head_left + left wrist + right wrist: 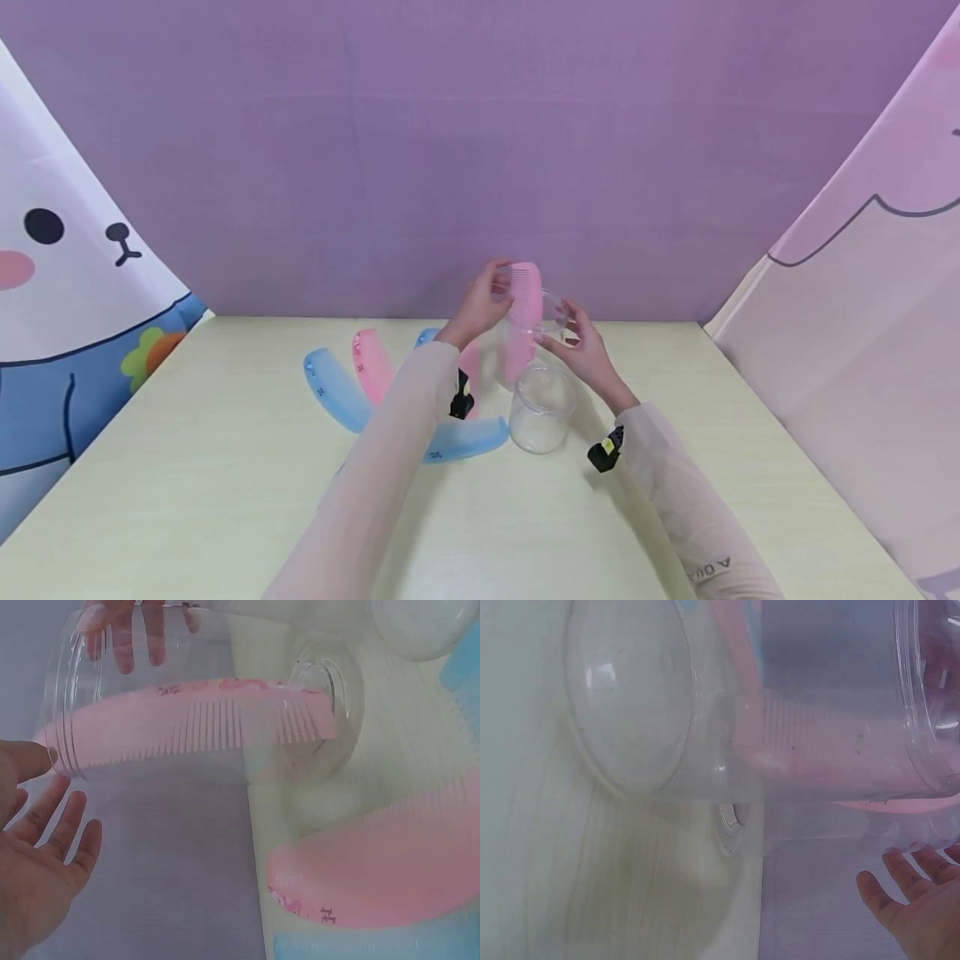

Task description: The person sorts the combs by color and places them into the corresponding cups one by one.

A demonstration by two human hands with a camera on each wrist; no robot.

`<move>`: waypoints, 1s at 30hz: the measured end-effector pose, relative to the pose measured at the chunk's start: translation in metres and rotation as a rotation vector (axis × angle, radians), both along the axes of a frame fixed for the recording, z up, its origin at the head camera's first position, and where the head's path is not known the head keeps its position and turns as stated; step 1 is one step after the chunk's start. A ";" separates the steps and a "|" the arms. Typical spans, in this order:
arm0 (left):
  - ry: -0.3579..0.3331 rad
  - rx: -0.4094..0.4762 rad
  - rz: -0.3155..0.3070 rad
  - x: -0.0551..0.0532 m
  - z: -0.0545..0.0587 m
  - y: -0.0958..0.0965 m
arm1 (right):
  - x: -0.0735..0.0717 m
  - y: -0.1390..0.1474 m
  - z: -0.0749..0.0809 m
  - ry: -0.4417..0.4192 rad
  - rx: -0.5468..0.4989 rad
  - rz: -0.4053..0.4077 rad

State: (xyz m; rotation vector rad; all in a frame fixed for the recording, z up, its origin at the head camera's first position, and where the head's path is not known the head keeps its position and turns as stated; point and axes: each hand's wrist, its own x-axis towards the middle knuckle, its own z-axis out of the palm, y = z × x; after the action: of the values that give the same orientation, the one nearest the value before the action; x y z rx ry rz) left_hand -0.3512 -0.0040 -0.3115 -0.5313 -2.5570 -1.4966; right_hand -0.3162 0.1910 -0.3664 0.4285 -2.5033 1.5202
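The pink comb [527, 296] stands inside the clear jar [214, 664], its top past the rim, so while my right hand [588, 350] grasps the jar, I should gently steer the comb with my left hand [480, 307], its fingers loosely spread.

- My long, loose sleeves [390, 458] are pale beige.
- Black wrist cameras [462, 397], marked yellow, sit near my hands [478, 312].
- Dark lettering [708, 571] crosses my right sleeve [675, 479].

A pink comb [527, 293] stands upright in a clear jar [554, 316].
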 end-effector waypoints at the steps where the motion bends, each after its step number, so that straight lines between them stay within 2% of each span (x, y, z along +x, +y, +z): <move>1: -0.003 0.008 -0.002 0.000 0.000 -0.001 | 0.000 0.000 0.000 -0.001 0.003 0.000; 5: -0.008 0.031 -0.019 0.000 -0.002 -0.006 | 0.005 -0.002 0.008 -0.022 0.002 0.004; 10: 0.029 0.072 -0.069 0.002 -0.007 -0.016 | 0.020 -0.008 0.025 -0.041 -0.011 0.010; 14: 0.062 0.058 -0.075 0.002 -0.014 -0.027 | 0.026 -0.010 0.029 -0.041 0.000 0.007; 19: 0.064 -0.023 -0.051 0.002 -0.029 -0.040 | 0.025 -0.010 0.028 -0.044 -0.004 0.006; 24: 0.048 -0.171 -0.003 0.002 -0.049 -0.050 | 0.024 -0.010 0.028 -0.045 -0.009 0.006; 30: 0.035 -0.343 0.064 0.008 -0.065 -0.054 | 0.024 -0.010 0.028 -0.041 -0.005 0.009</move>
State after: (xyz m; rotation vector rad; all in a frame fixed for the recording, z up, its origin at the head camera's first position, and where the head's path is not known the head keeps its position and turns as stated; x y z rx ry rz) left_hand -0.3433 -0.0579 -0.3766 -0.5021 -2.7876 -1.0230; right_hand -0.2921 0.1810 -0.3386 0.4122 -2.5306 1.5536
